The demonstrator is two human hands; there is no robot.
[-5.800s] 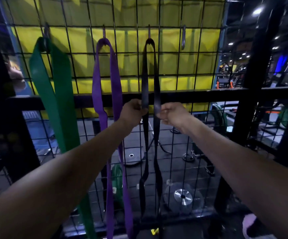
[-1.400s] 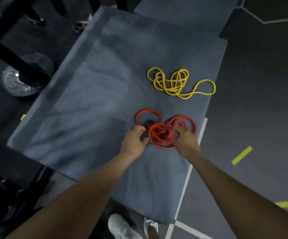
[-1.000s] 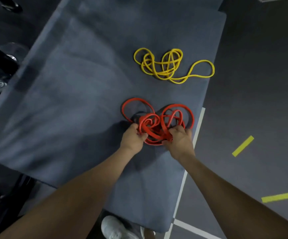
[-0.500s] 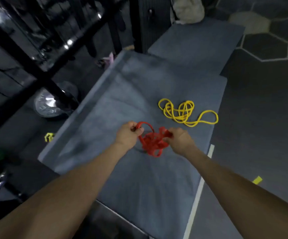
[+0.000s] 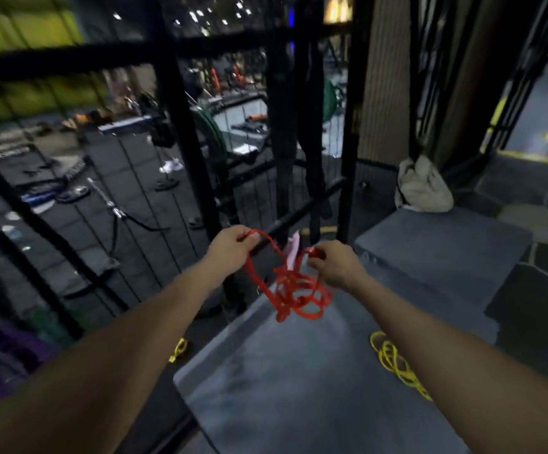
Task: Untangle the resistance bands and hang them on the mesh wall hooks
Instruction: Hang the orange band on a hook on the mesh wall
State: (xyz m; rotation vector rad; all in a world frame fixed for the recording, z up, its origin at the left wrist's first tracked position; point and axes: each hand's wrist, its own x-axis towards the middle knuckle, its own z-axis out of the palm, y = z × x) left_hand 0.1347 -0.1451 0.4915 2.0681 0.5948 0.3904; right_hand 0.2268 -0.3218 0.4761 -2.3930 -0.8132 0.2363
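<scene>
A tangled red resistance band (image 5: 294,291) hangs in the air between my hands, above the grey mat (image 5: 285,381). My left hand (image 5: 231,249) grips one loop of it at the upper left. The other end is pinched by my right hand (image 5: 331,265). A tangled yellow band (image 5: 394,362) lies on the mat, partly hidden by my right forearm. The black mesh wall (image 5: 154,198) stands ahead and to the left. A purple band (image 5: 0,352) shows at the lower left edge, blurred.
A second grey mat block (image 5: 446,244) lies at the right with a pale cloth bundle (image 5: 421,186) behind it. Black frame posts (image 5: 184,126) rise in front of me. Gym gear and weight plates lie beyond the mesh. A small yellow object (image 5: 178,348) is on the floor.
Both hands have lifted the red band off the mat, and its tangle now dangles between them. My view has swung up from the mat toward the mesh wall.
</scene>
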